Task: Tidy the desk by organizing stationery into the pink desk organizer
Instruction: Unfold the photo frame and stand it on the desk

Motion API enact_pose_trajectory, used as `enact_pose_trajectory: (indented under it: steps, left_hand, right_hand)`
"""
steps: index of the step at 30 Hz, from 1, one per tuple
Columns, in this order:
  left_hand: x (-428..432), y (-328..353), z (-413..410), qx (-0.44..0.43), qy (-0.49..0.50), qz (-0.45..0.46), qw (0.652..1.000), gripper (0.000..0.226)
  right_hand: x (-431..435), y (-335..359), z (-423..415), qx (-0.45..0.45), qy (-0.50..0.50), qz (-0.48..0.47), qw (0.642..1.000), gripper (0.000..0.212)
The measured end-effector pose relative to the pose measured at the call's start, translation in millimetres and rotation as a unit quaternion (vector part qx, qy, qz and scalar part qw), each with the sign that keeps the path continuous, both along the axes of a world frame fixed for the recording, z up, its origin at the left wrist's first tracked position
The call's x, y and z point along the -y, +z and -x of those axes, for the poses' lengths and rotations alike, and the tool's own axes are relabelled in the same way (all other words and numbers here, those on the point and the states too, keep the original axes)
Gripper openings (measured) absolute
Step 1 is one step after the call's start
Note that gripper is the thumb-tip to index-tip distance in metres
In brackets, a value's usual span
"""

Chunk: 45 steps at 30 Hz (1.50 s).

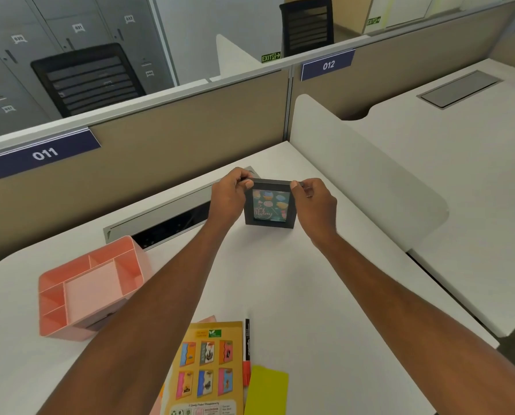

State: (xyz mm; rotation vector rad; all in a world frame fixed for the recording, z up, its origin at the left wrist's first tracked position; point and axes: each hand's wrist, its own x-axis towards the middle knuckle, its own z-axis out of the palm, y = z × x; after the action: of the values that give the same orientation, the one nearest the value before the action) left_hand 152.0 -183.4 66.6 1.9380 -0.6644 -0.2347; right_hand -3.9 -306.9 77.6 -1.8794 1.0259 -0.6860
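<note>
The left hand [229, 199] and right hand [313, 202] pinch the top corners of a small black picture frame [269, 205] beyond the pink plastic compartmented organizer [67, 329], which looks empty, while the black orange-capped marker [247, 345] to its right lies unsorted.

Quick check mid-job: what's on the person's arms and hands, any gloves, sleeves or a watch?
Nothing worn shows. The left hand and right hand are ungloved, both forearms are bare to the picture's edge with no sleeve in view, and neither wrist carries a watch or band. Rings: cannot tell.
</note>
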Motion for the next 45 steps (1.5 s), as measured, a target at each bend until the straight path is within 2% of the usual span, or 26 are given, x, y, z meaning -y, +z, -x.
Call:
enact_pose_trajectory:
  steps: [5,9,11,13,15,18,20,23,29,34,40,45]
  left_hand:
    - [7,5,-2,0.022,0.009,0.002,1.0,0.013]
    - [5,0,-6,0.008,-0.01,-0.004,1.0,0.011]
    - [5,-6,-7,0.017,-0.018,-0.017,1.0,0.015]
    - [4,-8,-8,0.046,-0.023,-0.031,0.998,0.017]
    - [4,-9,-8,0.07,-0.021,-0.03,0.997,0.019]
    - [5,-12,-9,0.098,-0.023,-0.036,0.994,0.023]
    - [5,-14,-10,0.116,-0.024,-0.034,0.992,0.023]
    - [6,-17,-14,0.128,-0.026,-0.032,0.991,0.023]
    - [6,-19,-17,0.117,-0.028,-0.035,0.992,0.022]
    - [8,-19,-17,0.102,-0.029,-0.027,0.994,0.023]
    - [13,-19,-14,0.038,-0.01,-0.003,0.999,0.015]
    - [13,-52,-7,-0.033,0.006,-0.053,0.998,0.027]
  right_hand:
    - [5,0,-9,-0.015,-0.004,-0.013,1.0,0.034]
    - [10,-3,-11,-0.012,0.004,-0.03,0.999,0.037]
    - [12,-4,-12,-0.007,0.006,-0.055,0.998,0.05]
    - [17,-6,-17,0.002,0.011,-0.124,0.992,0.07]
    - [24,-9,-21,0.018,0.04,-0.235,0.971,0.083]
    - [37,-17,-25,0.004,0.118,-0.353,0.928,0.084]
    - [45,-25,-31,-0.026,0.156,-0.395,0.905,0.094]
    - [56,-30,-39,-0.064,0.177,-0.417,0.889,0.1]
    - [71,-36,-42,-0.035,0.176,-0.464,0.868,0.083]
    - [61,-46,-43,0.027,0.092,-0.454,0.886,0.031]
    - [52,-57,-46,0.066,0.055,-0.445,0.892,0.034]
    - [57,-60,-47,0.06,0.058,-0.457,0.885,0.035]
